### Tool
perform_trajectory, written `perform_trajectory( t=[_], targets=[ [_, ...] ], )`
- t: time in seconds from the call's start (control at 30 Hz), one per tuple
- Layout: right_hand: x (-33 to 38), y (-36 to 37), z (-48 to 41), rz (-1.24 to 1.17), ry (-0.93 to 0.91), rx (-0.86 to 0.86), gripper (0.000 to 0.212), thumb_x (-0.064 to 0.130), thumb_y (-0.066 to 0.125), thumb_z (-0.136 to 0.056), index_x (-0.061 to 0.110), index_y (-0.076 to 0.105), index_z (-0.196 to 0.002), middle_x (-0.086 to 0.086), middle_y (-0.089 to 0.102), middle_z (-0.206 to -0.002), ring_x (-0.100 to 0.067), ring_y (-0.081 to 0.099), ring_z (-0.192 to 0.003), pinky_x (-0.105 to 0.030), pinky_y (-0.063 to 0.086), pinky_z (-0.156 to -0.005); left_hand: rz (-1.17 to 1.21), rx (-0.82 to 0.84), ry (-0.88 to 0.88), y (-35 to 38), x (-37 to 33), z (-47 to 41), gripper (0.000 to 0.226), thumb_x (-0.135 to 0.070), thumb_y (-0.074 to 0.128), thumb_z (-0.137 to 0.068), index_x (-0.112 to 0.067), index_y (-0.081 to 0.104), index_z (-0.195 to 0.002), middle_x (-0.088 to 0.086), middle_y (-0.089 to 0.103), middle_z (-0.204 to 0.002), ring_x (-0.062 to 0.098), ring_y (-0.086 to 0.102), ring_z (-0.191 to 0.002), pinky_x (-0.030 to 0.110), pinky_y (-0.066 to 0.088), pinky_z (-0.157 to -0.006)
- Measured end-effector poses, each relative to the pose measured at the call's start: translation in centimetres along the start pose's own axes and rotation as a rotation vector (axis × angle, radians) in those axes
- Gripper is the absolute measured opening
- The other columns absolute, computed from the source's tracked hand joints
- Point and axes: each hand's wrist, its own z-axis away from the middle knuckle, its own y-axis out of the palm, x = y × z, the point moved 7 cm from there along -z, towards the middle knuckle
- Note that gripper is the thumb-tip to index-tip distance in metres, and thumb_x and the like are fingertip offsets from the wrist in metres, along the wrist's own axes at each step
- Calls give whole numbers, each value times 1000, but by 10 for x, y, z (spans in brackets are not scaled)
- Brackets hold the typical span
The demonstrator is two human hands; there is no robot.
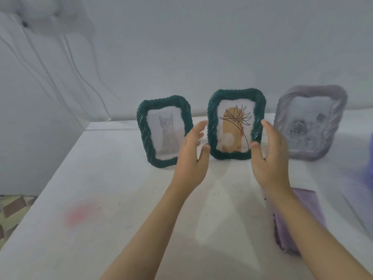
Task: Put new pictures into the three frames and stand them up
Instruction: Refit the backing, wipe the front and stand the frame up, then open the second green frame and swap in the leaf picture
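Observation:
Three ribbed picture frames stand upright in a row at the back of the white table [113,199]. The left green frame [164,131] holds a cat picture. In the middle green frame [236,124] is a line-drawn flower on an ochre arch. The blurred clear lilac frame [311,122] on the right shows a rose. My left hand [191,156] is at the middle frame's left side, thumb on its lower left corner. Against the frame's right edge rests my right hand [270,158], with its thumb on the lower right corner. Both hands' fingers are loosely spread.
A purple cloth-like thing [292,225] lies on the table under my right forearm. A faint pink stain [80,214] marks the table at front left. White walls close the back and left. The table's left edge drops to a patterned floor [12,211].

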Motion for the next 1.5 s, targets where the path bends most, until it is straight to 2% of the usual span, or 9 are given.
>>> perform_trajectory(
  t=[0.07, 0.2, 0.33, 0.53, 0.8, 1.03, 1.3, 1.4, 1.5],
  targets=[
    [-12, 9, -5, -74, 93, 112, 54, 10, 45, -93, 19, 27, -143, 13, 35, -128, 11, 25, -116, 1, 13, -97, 24, 107, -83, 24, 9, -7, 57, -7, 40, -95, -33, 22, -143, -24, 28, -138, 7, 30, -134, 27, 26, -110],
    [-32, 23, -11, -274, 264, 207, 60, 8, 39, -94, 36, 18, -143, 9, 32, -147, -6, 35, -131, -33, 32, -110, 192, 110, -252, 40, 20, -18, 66, -3, 35, -96, -40, 10, -144, -9, 25, -151, 12, 26, -138, 32, 27, -113],
    [-36, 5, -9, -376, 346, 126, 53, 2, 39, -94, 35, 35, -136, -1, 58, -112, -4, 56, -97, -11, 47, -77, 246, -3, -356, 30, 19, -18, 71, 5, 38, -93, -44, 19, -140, 1, 50, -126, 7, 54, -105, 8, 48, -73],
    [-31, -19, 5, -704, 431, 188, 60, -7, 41, -91, 33, 40, -136, -1, 67, -111, -13, 63, -101, -25, 51, -84, 437, 54, -357, 12, 10, 0, 67, 7, 51, -88, -37, 37, -136, 9, 63, -112, 23, 66, -93, 39, 57, -76],
    [-3, -47, 41, -830, 422, 228, 59, -12, 42, -88, 31, 51, -127, 0, 73, -100, -18, 66, -100, -26, 55, -81, 269, 115, -330, -3, -11, 35, 59, 7, 51, -86, -37, 49, -126, -8, 57, -124, 13, 60, -102, 26, 50, -84],
    [39, -48, 65, -670, 226, 230, 68, -8, 48, -89, 36, 32, -139, 0, 73, -98, -21, 67, -95, -38, 53, -84, 85, 194, -138, 21, -77, 59, 52, -11, 44, -94, -52, 39, -127, -27, 53, -106, -6, 56, -94, 3, 44, -73],
    [68, -28, 96, -651, 151, 476, 69, -4, 40, -87, 35, 24, -142, -3, 73, -96, -40, 60, -91, -42, 52, -88, -70, 4, -163, 8, -77, 68, 40, -14, 48, -90, -39, 51, -121, -9, 62, -85, 3, 57, -70, 14, 48, -62],
    [70, -52, 91, -523, 115, 289, 51, 6, 45, -83, 32, 49, -127, 0, 74, -81, -26, 67, -63, -28, 56, -59, -77, 4, -210, -5, -64, 69, 45, -5, 43, -87, -36, 53, -118, -15, 60, -89, 1, 53, -70, 14, 46, -64],
    [56, -71, 83, -407, 105, 58, 29, 4, 50, -90, 18, 60, -112, 3, 70, -78, -8, 60, -59, -14, 46, -55, 68, 77, -324, -11, -45, 74, 47, -8, 40, -93, -49, 46, -115, 4, 62, -87, 22, 57, -75, 42, 57, -73]
  ],
)
